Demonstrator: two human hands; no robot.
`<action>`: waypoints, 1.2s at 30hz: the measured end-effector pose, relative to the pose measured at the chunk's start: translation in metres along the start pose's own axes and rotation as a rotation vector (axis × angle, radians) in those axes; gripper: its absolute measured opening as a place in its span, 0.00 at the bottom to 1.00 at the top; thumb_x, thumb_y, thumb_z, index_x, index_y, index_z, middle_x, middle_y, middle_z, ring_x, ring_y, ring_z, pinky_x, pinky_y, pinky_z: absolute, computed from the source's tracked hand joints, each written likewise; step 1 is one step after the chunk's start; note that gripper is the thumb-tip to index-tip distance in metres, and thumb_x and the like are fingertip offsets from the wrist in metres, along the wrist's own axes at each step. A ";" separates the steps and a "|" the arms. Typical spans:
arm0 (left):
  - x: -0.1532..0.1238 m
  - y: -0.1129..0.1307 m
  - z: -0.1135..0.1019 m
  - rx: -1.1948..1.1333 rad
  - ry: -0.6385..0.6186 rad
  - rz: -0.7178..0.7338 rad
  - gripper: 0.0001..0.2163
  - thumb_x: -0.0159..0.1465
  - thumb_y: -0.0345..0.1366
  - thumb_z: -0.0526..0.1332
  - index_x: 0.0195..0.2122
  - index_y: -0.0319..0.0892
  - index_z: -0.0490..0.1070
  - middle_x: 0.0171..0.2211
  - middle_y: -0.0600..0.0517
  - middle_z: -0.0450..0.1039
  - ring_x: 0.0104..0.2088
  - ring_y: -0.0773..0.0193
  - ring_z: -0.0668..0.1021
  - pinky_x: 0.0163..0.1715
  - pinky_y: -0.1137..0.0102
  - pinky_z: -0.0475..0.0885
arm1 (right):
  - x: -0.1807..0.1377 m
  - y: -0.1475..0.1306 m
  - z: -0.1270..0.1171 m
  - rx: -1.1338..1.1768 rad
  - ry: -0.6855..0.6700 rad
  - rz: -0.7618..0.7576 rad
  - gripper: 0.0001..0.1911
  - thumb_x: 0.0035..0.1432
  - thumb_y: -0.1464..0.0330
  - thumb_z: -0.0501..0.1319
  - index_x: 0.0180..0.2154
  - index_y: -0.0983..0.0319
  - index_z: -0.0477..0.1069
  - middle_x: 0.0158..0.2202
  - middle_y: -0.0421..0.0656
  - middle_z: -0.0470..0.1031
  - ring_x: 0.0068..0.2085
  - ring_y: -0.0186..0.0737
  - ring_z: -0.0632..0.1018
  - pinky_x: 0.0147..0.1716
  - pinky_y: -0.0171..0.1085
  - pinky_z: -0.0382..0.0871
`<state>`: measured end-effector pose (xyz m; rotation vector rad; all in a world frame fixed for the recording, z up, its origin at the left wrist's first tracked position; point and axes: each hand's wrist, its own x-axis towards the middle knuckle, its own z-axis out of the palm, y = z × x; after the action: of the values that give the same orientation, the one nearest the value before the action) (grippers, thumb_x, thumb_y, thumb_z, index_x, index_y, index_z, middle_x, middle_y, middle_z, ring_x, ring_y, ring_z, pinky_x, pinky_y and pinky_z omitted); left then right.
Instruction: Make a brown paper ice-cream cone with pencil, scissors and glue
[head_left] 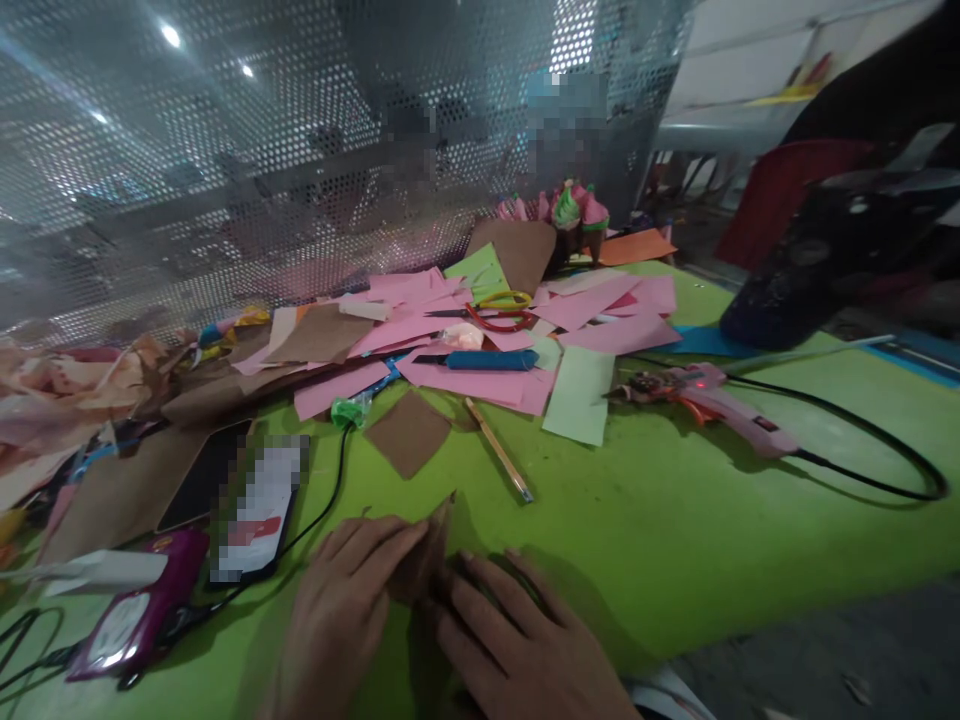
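At the near edge of the green table, a small piece of brown paper (421,562) stands tilted between my two hands, its pointed corner up. My left hand (345,600) is closed on its left side, fingers together. My right hand (517,635) is curled against its lower right side; its thumb is hidden. Just beyond lies a flat brown paper square (409,434). A wooden-coloured pen (498,450) rests to its right. Behind are a blue utility knife (487,360) and scissors (502,310) with red and yellow handles, on pink paper pieces (607,310).
A pink glue gun (720,405) with a black cord lies at right, near a pale green paper (580,395). On the left are a phone (259,510), a purple power bank (142,605) and cables. Paper cupcake-like figures (574,210) stand at the back by a perforated metal panel (300,150).
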<state>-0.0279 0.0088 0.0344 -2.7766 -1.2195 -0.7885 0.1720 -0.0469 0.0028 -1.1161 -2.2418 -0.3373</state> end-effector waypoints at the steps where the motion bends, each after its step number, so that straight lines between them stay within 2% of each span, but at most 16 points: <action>1: 0.000 0.000 0.000 0.000 0.000 0.011 0.23 0.60 0.19 0.50 0.52 0.44 0.71 0.44 0.51 0.77 0.42 0.59 0.76 0.43 0.65 0.71 | 0.000 0.000 0.000 0.002 -0.005 0.000 0.14 0.63 0.57 0.59 0.45 0.56 0.73 0.45 0.35 0.80 0.48 0.42 0.75 0.51 0.43 0.65; 6: 0.000 -0.001 -0.001 -0.021 -0.023 0.051 0.23 0.61 0.18 0.50 0.54 0.43 0.69 0.46 0.51 0.77 0.44 0.60 0.75 0.45 0.66 0.71 | -0.002 0.001 0.002 0.023 -0.018 -0.005 0.15 0.64 0.56 0.57 0.46 0.57 0.73 0.46 0.37 0.80 0.49 0.43 0.75 0.53 0.43 0.65; 14: 0.000 -0.004 0.000 0.008 -0.082 0.088 0.22 0.64 0.21 0.51 0.57 0.45 0.68 0.50 0.52 0.76 0.43 0.58 0.74 0.41 0.64 0.70 | -0.003 0.000 0.002 0.021 -0.034 -0.002 0.17 0.64 0.55 0.57 0.48 0.56 0.73 0.48 0.36 0.79 0.50 0.42 0.74 0.54 0.43 0.63; 18: -0.001 -0.003 0.000 -0.007 -0.080 0.080 0.23 0.64 0.20 0.50 0.57 0.46 0.68 0.50 0.53 0.76 0.44 0.58 0.74 0.42 0.64 0.70 | -0.002 0.000 0.000 0.029 -0.028 0.012 0.14 0.65 0.59 0.56 0.47 0.56 0.73 0.48 0.36 0.79 0.51 0.40 0.73 0.54 0.42 0.62; 21: -0.002 -0.003 0.000 -0.017 -0.105 0.058 0.23 0.65 0.20 0.50 0.58 0.46 0.67 0.51 0.53 0.75 0.45 0.57 0.73 0.43 0.62 0.69 | -0.002 -0.002 -0.004 0.056 -0.073 0.027 0.15 0.65 0.59 0.55 0.48 0.57 0.72 0.50 0.37 0.78 0.53 0.40 0.72 0.54 0.43 0.60; 28: -0.002 -0.003 -0.001 0.008 -0.117 0.050 0.21 0.65 0.21 0.51 0.57 0.44 0.68 0.52 0.52 0.75 0.44 0.56 0.73 0.44 0.60 0.68 | -0.001 -0.006 -0.011 0.157 -0.138 0.103 0.18 0.58 0.57 0.63 0.47 0.59 0.72 0.48 0.37 0.78 0.50 0.40 0.73 0.52 0.42 0.59; 36: 0.000 -0.006 -0.005 0.068 -0.130 0.108 0.21 0.66 0.22 0.50 0.56 0.44 0.69 0.52 0.53 0.76 0.42 0.57 0.75 0.42 0.61 0.68 | -0.001 -0.007 -0.013 0.186 -0.156 0.105 0.19 0.58 0.58 0.64 0.49 0.59 0.71 0.47 0.37 0.77 0.48 0.40 0.72 0.51 0.42 0.57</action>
<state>-0.0343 0.0118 0.0377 -2.8478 -1.0802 -0.5567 0.1726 -0.0581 0.0127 -1.1889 -2.2838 0.0024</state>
